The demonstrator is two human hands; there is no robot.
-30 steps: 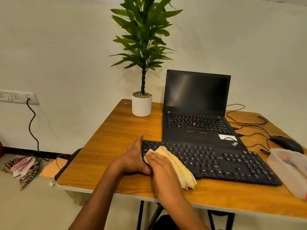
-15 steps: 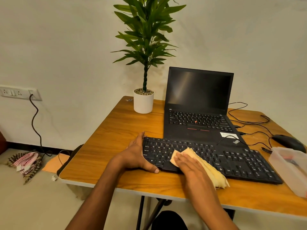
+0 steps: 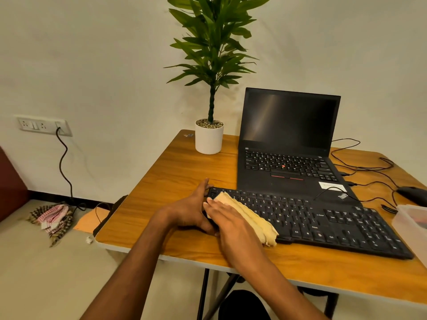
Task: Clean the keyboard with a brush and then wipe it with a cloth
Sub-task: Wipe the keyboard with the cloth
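A black keyboard [image 3: 323,218] lies along the near edge of the wooden table [image 3: 175,172], its long axis running from left to right and slanting a little nearer toward the right end. Its far edge overlaps the front of an open laptop [image 3: 288,144] whose screen is dark.

The left hand [image 3: 189,209] clasps the left end of the keyboard, thumb up by the far corner, fingers curled round the near edge. The right hand [image 3: 226,218] lies flat, fingers straight and pressed together, on top of a folded yellow cloth [image 3: 251,218] and pushes it down onto the keys at the left part of the board. The cloth is a long strip; its axis runs diagonally, one end by the far left corner of the keyboard under the fingertips, the other end hanging just over the near edge onto the table, pointing toward the right and toward the person.

A plant [image 3: 209,65] in a white pot stands at the far left of the table, beside the laptop. To the right, thin black cables [image 3: 369,172] trail over the wood to a dark mouse [image 3: 413,194], and a clear plastic box [image 3: 413,222] sits at the right edge, close to the keyboard's right end. On the floor to the left lies a checked rag [image 3: 53,215] under a wall socket [image 3: 44,125]. I see no brush anywhere.
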